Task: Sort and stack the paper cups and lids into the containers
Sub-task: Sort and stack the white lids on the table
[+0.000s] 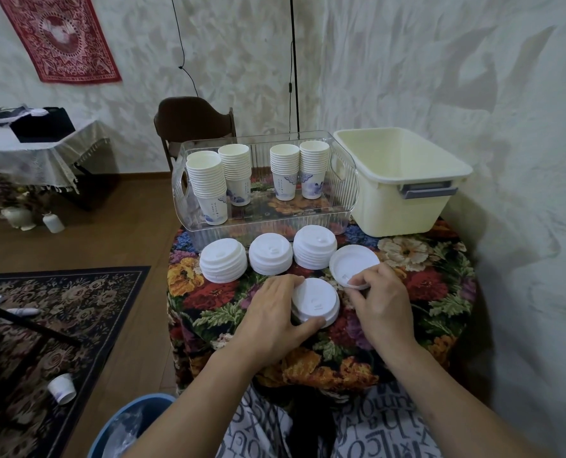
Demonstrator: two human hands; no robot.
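Gripping a short stack of white lids (315,302), the person's left hand (276,317) had its fingers curled over the stack's far-left edge and the thumb hooked on the near rim. The stack sat dome-up on the floral tablecloth (417,292), sip tab facing the person, a few lids deep. The right hand (379,297) pinched the near rim of a single upturned lid (354,264), fingertips bent over its edge; that lid lay hollow side up, just right of and behind the held stack, its near edge under the fingers. The two hands were close together, the held stack between them.

Behind, three more white lid stacks stood in a row: left stack (223,262), middle stack (270,257), and the tallest, right stack (314,246), which touched or nearly touched the upturned lid. All plain white, ribbed where the rims nested.

Farther back a clear ribbed bin (347,206) held four stacks of white paper cups (208,183) with blue prints on the lowest cups, two stacks at the left end, two toward the right. Beside it on the right stood a cream plastic tub (403,190) with a grey handle; nothing showed inside it.

One loose paper cup (61,389) lay tipped on the patterned rug (60,309) at lower left. A blue bucket (126,428) rim showed near the person's knees. A dark chair (192,122) stood behind the table.
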